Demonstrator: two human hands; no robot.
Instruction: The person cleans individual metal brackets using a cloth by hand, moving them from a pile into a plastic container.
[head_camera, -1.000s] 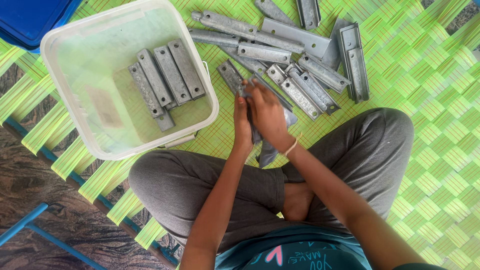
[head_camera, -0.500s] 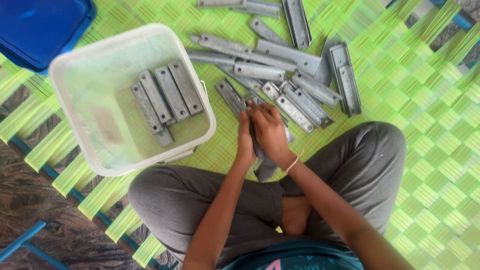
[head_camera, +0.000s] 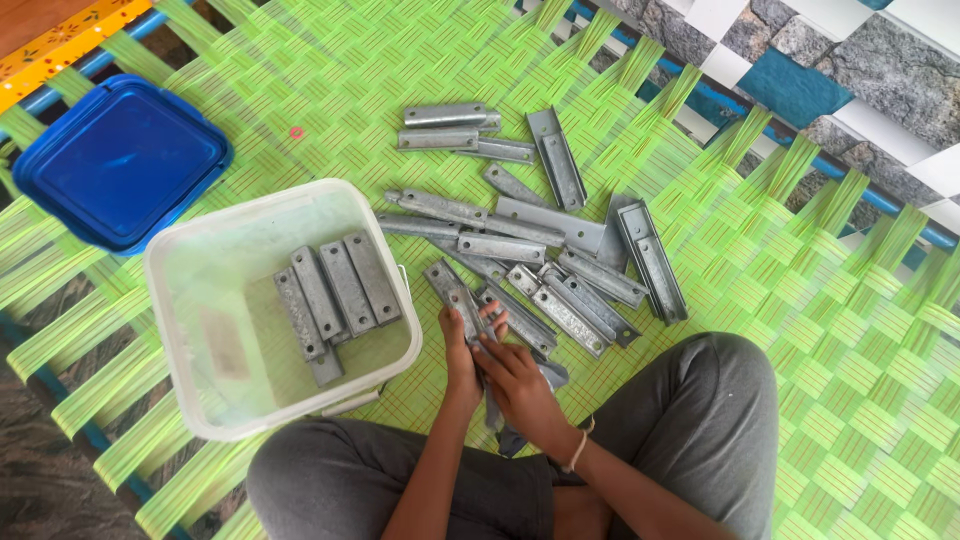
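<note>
- A cot woven of green straps (head_camera: 800, 330) carries everything, with a stone floor beyond.
- Both hands work together: left hand (head_camera: 462, 345) fingers pinch a grey metal bar (head_camera: 455, 296), while the right hand (head_camera: 520, 385) presses a grey cloth (head_camera: 545, 375) against it.
- Judged step: wiping; next the bar needs placing in the clear tub (head_camera: 180, 330) beside the four bars (head_camera: 335, 295).
- Loose bars (head_camera: 560, 250) lie just ahead.
</note>
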